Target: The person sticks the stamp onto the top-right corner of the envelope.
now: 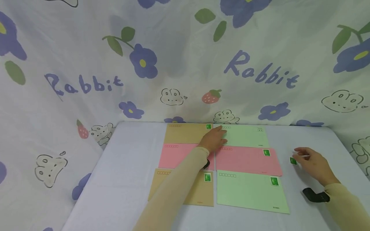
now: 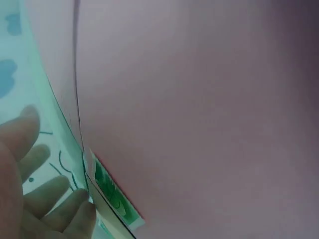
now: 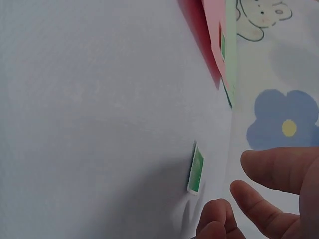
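Observation:
My left hand [image 1: 213, 138] lies across the left end of the upper light green envelope [image 1: 245, 136], its fingers spread and pointing right. Beside it is the upper brown envelope [image 1: 182, 133] with a green stamp [image 1: 208, 126] in its corner. In the left wrist view the fingers [image 2: 47, 196] look loosely bent. A loose green stamp [image 3: 197, 170] lies on the white cloth right of the envelopes. My right hand [image 1: 315, 164] hovers close to that stamp; thumb and fingers are apart with nothing between them in the right wrist view.
Below are a left pink envelope [image 1: 170, 157], partly under my left arm, a stamped right pink envelope [image 1: 245, 160], a lower brown envelope [image 1: 199, 192] and a lower green envelope [image 1: 248, 191]. A patterned curtain [image 1: 185, 64] borders the table's back edge.

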`<state>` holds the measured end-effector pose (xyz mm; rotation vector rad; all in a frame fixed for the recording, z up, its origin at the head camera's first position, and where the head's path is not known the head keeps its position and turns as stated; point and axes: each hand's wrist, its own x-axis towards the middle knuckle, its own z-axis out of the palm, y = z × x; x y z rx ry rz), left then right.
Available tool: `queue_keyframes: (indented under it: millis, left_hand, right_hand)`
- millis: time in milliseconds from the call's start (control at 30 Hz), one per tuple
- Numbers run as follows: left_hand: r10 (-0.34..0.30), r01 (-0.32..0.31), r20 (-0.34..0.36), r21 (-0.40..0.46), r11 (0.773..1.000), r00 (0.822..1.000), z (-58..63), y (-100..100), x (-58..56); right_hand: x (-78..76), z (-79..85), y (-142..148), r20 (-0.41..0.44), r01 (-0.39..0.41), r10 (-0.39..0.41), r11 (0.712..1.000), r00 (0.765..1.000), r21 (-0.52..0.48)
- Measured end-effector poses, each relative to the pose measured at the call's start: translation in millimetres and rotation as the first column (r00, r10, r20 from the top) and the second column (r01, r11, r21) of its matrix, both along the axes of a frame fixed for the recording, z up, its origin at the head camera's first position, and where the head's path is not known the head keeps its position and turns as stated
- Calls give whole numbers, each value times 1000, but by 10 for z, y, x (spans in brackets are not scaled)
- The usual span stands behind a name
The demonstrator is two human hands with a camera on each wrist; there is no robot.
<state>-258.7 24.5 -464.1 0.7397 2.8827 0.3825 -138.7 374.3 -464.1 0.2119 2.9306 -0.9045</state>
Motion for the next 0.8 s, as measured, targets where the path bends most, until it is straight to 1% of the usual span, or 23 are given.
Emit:
queue_keyframes:
  millis: [200, 367, 533, 667, 800]
  left_hand:
    - [-24, 24, -3, -67, 997, 1000, 24, 12, 3]
    - [-28, 28, -4, -125, 992, 1000, 48, 15, 14]
    - [-6, 4, -10, -155, 988, 1000, 71, 26, 25]
    - [17, -15, 7, -174, 985, 1000, 91, 59, 27]
    - [45, -40, 23, -178, 983, 999, 119, 96, 25]
  right_hand:
    - [32, -38, 34, 45, -34, 35, 999, 998, -10]
    - [59, -50, 52, 60, -54, 54, 999, 997, -10]
    - [67, -39, 58, 72, -75, 75, 997, 995, -3]
    - [71, -46, 53, 86, -80, 79, 997, 993, 6]
    - [66, -69, 46, 80, -86, 84, 996, 993, 21]
